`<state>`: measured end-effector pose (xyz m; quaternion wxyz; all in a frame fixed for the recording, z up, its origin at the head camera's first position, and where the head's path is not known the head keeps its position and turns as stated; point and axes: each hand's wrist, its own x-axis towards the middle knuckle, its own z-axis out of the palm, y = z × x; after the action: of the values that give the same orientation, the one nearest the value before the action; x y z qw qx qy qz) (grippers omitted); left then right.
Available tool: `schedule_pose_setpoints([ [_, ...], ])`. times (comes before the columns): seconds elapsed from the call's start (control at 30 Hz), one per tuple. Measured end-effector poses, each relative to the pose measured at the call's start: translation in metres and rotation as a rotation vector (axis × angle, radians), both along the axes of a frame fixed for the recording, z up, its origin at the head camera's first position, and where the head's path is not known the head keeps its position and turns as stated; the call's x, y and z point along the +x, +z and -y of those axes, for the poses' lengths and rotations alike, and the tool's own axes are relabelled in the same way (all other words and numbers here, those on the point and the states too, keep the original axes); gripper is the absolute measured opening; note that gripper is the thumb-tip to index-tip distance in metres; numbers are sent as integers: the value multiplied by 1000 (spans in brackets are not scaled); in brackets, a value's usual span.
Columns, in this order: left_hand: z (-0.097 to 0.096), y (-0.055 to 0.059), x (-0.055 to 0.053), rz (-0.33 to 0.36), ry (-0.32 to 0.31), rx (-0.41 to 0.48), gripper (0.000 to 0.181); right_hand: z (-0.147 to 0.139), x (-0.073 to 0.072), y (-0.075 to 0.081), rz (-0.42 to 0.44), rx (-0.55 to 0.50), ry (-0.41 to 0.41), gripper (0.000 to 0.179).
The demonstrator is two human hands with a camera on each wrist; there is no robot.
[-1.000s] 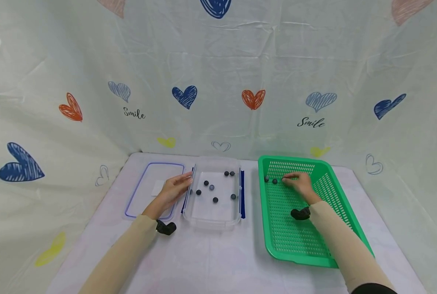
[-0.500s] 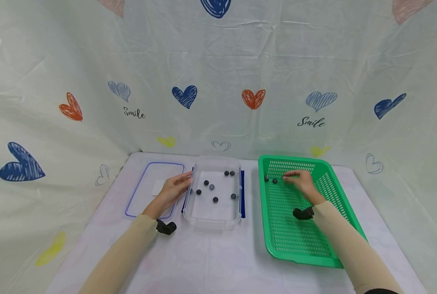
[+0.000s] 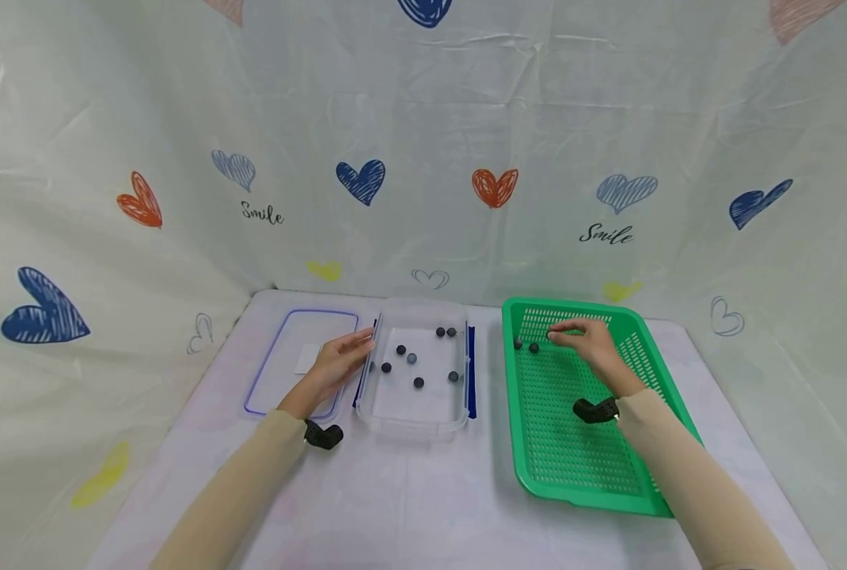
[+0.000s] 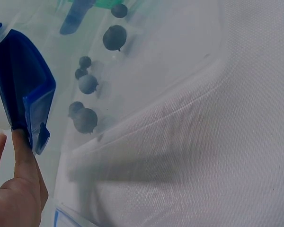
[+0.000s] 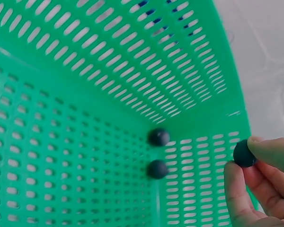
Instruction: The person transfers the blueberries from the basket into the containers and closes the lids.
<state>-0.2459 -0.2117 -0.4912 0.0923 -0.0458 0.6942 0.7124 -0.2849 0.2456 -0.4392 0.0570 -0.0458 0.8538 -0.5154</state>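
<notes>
My right hand [image 3: 586, 345] is over the far part of the green basket [image 3: 559, 427]. It pinches a small dark ball [image 5: 244, 153] between thumb and fingertips, above the basket's wall. Two more dark balls [image 5: 157, 169] lie in the basket's corner. My left hand [image 3: 339, 364] rests with fairly straight fingers against the left side of a clear plastic box [image 3: 412, 427]. In the left wrist view a finger [image 4: 24, 153] touches the box's blue latch [image 4: 31, 80]. Several dark balls [image 3: 419, 383] lie scattered on the box's floor.
A clear lid with a blue rim [image 3: 270, 360] lies left of the box, partly under my left hand. White cloth [image 3: 423, 507] covers the table. A curtain printed with hearts [image 3: 423, 237] hangs behind it.
My right hand has lifted slightly from the basket floor with the dark ball, its forearm shifting right. My left hand stays at the box. The head view has tilted a little.
</notes>
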Motion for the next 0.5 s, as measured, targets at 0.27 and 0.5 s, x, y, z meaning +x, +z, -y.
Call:
schedule_pose_setpoints([
  [0.27, 0, 0, 0, 5, 0, 9, 51, 3, 5, 12, -2, -5, 31, 46],
  [0.5, 0, 0, 0, 2, -3, 7, 53, 10, 11, 21, 15, -29, 38, 45],
])
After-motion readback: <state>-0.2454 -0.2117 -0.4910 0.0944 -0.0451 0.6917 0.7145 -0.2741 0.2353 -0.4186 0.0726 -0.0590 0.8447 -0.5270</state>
